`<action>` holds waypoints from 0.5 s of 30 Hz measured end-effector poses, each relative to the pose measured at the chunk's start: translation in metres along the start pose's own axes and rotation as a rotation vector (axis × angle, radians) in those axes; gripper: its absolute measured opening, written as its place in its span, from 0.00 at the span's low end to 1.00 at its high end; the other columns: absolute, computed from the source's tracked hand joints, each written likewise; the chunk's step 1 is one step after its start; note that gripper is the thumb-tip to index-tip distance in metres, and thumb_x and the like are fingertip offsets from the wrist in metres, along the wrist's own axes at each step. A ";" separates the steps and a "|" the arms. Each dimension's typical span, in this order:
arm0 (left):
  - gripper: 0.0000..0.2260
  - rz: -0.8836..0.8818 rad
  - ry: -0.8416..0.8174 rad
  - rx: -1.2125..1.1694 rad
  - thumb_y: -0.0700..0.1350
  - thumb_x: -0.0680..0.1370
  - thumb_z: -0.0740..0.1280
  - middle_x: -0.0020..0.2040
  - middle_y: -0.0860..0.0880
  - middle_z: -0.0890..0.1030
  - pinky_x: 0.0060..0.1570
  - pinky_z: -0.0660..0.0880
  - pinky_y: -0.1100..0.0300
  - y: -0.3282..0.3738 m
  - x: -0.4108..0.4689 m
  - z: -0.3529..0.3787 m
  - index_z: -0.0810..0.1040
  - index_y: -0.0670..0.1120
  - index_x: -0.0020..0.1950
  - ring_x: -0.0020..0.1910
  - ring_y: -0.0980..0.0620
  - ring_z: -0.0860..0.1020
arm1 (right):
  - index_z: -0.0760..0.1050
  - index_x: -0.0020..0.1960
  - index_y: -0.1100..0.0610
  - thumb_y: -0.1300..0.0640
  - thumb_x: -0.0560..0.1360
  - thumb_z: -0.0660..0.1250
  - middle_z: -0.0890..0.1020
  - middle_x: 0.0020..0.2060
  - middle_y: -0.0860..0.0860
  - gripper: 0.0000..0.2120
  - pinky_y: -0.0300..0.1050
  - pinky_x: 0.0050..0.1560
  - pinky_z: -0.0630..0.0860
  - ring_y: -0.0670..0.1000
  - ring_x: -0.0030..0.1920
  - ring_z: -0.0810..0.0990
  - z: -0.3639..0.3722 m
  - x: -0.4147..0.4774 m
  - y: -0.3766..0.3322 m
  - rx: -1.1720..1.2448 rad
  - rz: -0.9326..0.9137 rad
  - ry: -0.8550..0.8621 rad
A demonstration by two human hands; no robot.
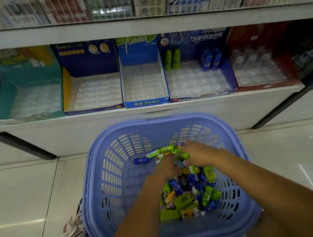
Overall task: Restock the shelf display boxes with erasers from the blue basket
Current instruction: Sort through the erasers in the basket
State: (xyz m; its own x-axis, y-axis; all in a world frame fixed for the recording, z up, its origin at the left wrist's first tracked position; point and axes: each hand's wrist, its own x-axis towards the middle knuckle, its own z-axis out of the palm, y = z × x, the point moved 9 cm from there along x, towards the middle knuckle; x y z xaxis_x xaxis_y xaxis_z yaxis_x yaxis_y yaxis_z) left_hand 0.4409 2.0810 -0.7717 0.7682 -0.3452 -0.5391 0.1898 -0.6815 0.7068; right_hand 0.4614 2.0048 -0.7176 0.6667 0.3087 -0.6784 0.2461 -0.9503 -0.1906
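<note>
Left hand [166, 168], right hand [200, 153] among erasers [186, 193] inside blue basket [106, 161] walls, hands' grip untellable, display boxes [146, 102] beyond

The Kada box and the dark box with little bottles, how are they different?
The Kada box is narrower and looks empty; the dark box is wider and holds green bottles and blue bottles at its back. Both are blue and sit on one shelf.

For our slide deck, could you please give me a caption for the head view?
Left hand and right hand reach among erasers in the blue basket, below sparsely stocked display boxes.
</note>
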 end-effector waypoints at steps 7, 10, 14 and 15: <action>0.25 0.025 0.107 0.012 0.35 0.78 0.59 0.62 0.38 0.76 0.43 0.71 0.58 -0.034 0.016 0.010 0.62 0.45 0.74 0.55 0.39 0.76 | 0.60 0.74 0.58 0.68 0.76 0.58 0.65 0.70 0.61 0.27 0.49 0.63 0.68 0.61 0.66 0.69 0.037 0.043 0.039 0.040 0.096 0.151; 0.20 0.017 0.188 -0.059 0.39 0.79 0.62 0.62 0.40 0.76 0.52 0.74 0.55 -0.037 0.026 0.003 0.68 0.42 0.71 0.56 0.43 0.77 | 0.62 0.73 0.59 0.71 0.74 0.58 0.66 0.69 0.60 0.29 0.49 0.64 0.69 0.61 0.66 0.70 0.042 0.058 0.043 0.014 0.092 0.184; 0.19 -0.026 0.223 -0.178 0.40 0.76 0.67 0.52 0.41 0.81 0.41 0.74 0.60 -0.047 0.041 0.002 0.72 0.43 0.66 0.47 0.45 0.81 | 0.63 0.72 0.58 0.69 0.74 0.58 0.67 0.68 0.59 0.27 0.51 0.60 0.72 0.60 0.65 0.72 0.042 0.071 0.046 0.005 0.085 0.208; 0.19 -0.023 0.222 -0.183 0.40 0.75 0.69 0.54 0.42 0.81 0.42 0.74 0.60 -0.048 0.044 0.001 0.73 0.43 0.65 0.48 0.45 0.80 | 0.64 0.72 0.58 0.68 0.75 0.59 0.67 0.67 0.59 0.26 0.52 0.60 0.72 0.60 0.64 0.72 0.043 0.075 0.045 -0.010 0.070 0.200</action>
State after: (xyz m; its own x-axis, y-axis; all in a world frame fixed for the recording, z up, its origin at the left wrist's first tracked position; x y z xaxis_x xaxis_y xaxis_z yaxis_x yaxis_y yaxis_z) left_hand 0.4646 2.0975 -0.8294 0.8736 -0.1674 -0.4569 0.3008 -0.5525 0.7774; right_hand 0.4924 1.9834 -0.8071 0.8088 0.2444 -0.5349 0.2005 -0.9697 -0.1398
